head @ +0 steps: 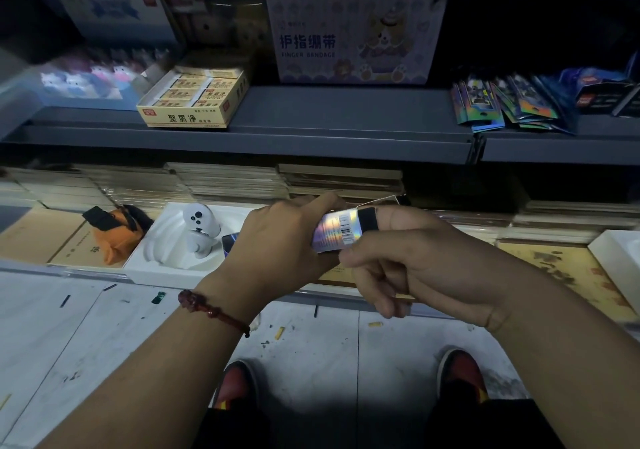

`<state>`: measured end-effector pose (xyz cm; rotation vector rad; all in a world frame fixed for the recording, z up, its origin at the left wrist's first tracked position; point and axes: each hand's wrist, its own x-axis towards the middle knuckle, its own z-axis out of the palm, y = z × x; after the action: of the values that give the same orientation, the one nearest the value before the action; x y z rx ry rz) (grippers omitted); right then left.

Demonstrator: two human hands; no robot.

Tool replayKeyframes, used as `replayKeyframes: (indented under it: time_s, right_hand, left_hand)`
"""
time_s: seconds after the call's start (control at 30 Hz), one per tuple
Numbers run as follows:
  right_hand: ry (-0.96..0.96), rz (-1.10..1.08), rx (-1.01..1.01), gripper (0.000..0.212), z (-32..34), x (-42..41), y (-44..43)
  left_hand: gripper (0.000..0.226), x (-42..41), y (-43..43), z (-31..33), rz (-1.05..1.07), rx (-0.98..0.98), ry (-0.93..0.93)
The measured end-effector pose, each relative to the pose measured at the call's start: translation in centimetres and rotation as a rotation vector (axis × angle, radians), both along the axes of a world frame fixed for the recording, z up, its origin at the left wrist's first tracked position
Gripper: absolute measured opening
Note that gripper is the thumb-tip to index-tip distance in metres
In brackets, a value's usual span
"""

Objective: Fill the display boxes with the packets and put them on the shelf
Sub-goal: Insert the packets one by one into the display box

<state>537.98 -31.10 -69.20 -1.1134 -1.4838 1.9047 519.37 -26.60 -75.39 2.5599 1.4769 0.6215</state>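
Currently in hand: one holographic packet (336, 232), gripped at either end by our left hand (277, 240) and right hand (426, 261), in front of the lower shelf. We judge it light, thin, bendable, its foil slippery; best pinched flat near the edges. Further packets (509, 109) lie fanned on the upper shelf (346, 112).

Two hands (277, 240) (426, 258), one shiny packet (337, 232) — one yellow box (194, 104), one bandage box (353, 40).
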Motion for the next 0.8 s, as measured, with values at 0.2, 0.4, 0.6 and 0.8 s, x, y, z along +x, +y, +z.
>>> replayKeyframes:
  time_s: [0.2, 0.4, 0.6, 0.8]
  right_hand:
    - [-0.050, -0.218, 0.033, 0.017, 0.0, -0.3, 0.3]
    - [-0.370, -0.380, 0.351, 0.008, -1.5, -0.2, 1.1]
    - [-0.246, -0.659, 0.651, 0.002, -1.4, 0.2, 1.1]
    - [-0.357, -0.779, 0.691, 0.015, -3.5, 1.0, 2.7]
  left_hand:
    - [0.043, 0.3, 0.2, -0.2, 0.041, 0.017, -0.028]
    - [0.043, 0.9, 0.1, -0.7, 0.055, 0.019, -0.026]
    - [0.045, 0.7, 0.9, -0.7, 0.151, -0.166, -0.261]
    - [0.052, 0.6, 0.7, 0.2, 0.206, -0.390, -0.675]
